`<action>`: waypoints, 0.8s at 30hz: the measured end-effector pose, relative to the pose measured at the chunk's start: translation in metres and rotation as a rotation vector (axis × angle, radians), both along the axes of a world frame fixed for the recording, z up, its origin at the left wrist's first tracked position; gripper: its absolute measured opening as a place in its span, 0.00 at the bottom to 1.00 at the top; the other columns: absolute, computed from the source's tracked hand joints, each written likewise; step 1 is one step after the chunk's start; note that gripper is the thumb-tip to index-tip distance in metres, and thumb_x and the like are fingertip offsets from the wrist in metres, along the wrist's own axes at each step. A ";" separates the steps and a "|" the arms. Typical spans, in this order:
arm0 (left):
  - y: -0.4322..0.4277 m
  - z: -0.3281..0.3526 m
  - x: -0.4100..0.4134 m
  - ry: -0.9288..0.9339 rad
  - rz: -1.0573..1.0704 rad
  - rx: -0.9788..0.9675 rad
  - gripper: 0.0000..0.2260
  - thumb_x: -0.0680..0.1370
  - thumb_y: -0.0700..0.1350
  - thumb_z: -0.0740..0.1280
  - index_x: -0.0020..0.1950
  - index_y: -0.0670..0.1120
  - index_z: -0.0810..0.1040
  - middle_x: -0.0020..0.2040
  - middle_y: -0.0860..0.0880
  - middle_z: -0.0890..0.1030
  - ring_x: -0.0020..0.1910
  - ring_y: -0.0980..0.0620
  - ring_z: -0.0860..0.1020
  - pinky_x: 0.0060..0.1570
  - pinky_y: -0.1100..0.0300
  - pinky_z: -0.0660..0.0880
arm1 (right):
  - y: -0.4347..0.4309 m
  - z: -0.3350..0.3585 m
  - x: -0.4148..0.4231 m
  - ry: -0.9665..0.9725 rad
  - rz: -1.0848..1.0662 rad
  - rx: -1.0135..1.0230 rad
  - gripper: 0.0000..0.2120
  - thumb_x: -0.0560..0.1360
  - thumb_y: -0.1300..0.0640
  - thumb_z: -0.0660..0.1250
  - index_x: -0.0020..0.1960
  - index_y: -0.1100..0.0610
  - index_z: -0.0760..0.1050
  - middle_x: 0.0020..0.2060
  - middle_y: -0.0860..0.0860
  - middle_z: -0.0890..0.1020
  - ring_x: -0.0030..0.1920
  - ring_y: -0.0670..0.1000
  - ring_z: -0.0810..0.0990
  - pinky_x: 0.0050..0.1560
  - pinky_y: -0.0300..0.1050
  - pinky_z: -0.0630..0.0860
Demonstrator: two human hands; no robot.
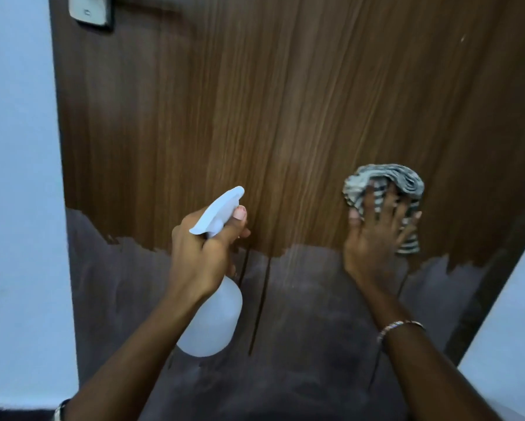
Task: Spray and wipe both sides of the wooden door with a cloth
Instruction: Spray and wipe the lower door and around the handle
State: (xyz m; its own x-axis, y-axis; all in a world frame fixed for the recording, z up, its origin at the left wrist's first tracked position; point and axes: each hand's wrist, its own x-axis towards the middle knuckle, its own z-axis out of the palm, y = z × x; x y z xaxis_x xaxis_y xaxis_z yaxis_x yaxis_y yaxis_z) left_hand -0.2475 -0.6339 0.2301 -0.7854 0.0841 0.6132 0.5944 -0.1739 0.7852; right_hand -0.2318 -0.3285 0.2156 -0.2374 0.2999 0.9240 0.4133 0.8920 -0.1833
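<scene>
At far left, one strip of pale blue wall (18,177). Next to it, filling most of the view, one wooden door (285,101): brown with upright grain above, dull grey across the lower part, a ragged edge between the two tones. High in the door's top left corner, one pale plate (91,10) on a dark backing, cut off by the top of the view. Left of centre, the left hand (206,247), fingers curled tight round the neck of one white spray bottle (212,323), thumb laid along the side of the spray head, round body hanging below the fist. Just right of the bottle, two thin dark streaks (259,299) down the grey part of the door. Further right, the right hand (373,235), open, fingers straight and spread, pressing one bunched grey-and-white striped cloth (385,183) flat against the brown wood, just above the grey area. On that wrist, one thin bracelet (399,325). At far right, beyond the door's edge, a second strip of pale wall. Two bare forearms in all, rising from the bottom of the view.
</scene>
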 end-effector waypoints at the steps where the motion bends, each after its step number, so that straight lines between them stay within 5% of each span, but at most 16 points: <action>1: 0.005 -0.001 0.002 0.000 -0.012 -0.004 0.09 0.80 0.50 0.68 0.47 0.46 0.84 0.38 0.48 0.85 0.29 0.43 0.81 0.23 0.54 0.76 | -0.015 0.005 -0.010 0.035 0.012 -0.009 0.26 0.85 0.45 0.53 0.81 0.53 0.64 0.81 0.58 0.61 0.81 0.65 0.56 0.77 0.74 0.50; 5: 0.025 -0.003 0.008 0.007 -0.044 0.003 0.11 0.80 0.50 0.68 0.47 0.45 0.84 0.39 0.49 0.85 0.31 0.38 0.81 0.25 0.51 0.76 | -0.073 0.023 -0.041 -0.002 0.137 0.280 0.25 0.85 0.42 0.56 0.81 0.43 0.60 0.81 0.53 0.64 0.81 0.63 0.57 0.78 0.72 0.47; 8: 0.042 -0.005 0.012 0.005 -0.049 0.012 0.11 0.79 0.51 0.69 0.50 0.44 0.84 0.39 0.50 0.86 0.34 0.45 0.83 0.32 0.52 0.79 | -0.077 0.030 -0.040 -0.052 0.201 0.415 0.25 0.85 0.41 0.58 0.81 0.41 0.61 0.80 0.51 0.65 0.82 0.59 0.56 0.79 0.70 0.48; 10: 0.053 -0.008 0.015 -0.001 -0.086 -0.003 0.13 0.79 0.53 0.69 0.50 0.44 0.84 0.39 0.48 0.86 0.31 0.46 0.82 0.27 0.53 0.77 | -0.049 0.028 -0.028 -0.097 0.198 0.447 0.24 0.85 0.41 0.57 0.81 0.41 0.61 0.80 0.51 0.66 0.82 0.58 0.58 0.79 0.69 0.50; 13: 0.070 -0.013 0.022 -0.023 -0.123 -0.020 0.13 0.79 0.53 0.67 0.48 0.43 0.83 0.38 0.48 0.85 0.28 0.46 0.80 0.26 0.58 0.77 | 0.023 0.016 0.005 -0.074 0.145 0.323 0.25 0.86 0.42 0.53 0.82 0.42 0.58 0.77 0.54 0.69 0.79 0.60 0.62 0.79 0.71 0.49; 19: 0.103 -0.009 0.031 0.014 -0.215 -0.061 0.13 0.79 0.53 0.67 0.45 0.45 0.83 0.37 0.49 0.85 0.24 0.46 0.78 0.25 0.56 0.76 | 0.148 0.003 0.069 0.034 0.052 -0.062 0.27 0.86 0.39 0.43 0.83 0.40 0.46 0.83 0.55 0.56 0.83 0.60 0.52 0.78 0.71 0.49; 24: 0.129 -0.008 0.038 0.018 -0.275 -0.031 0.13 0.81 0.49 0.67 0.43 0.43 0.83 0.37 0.47 0.84 0.25 0.40 0.78 0.22 0.55 0.74 | 0.124 0.009 0.048 0.224 0.008 -0.237 0.30 0.86 0.41 0.44 0.82 0.54 0.61 0.82 0.59 0.57 0.82 0.64 0.52 0.77 0.74 0.48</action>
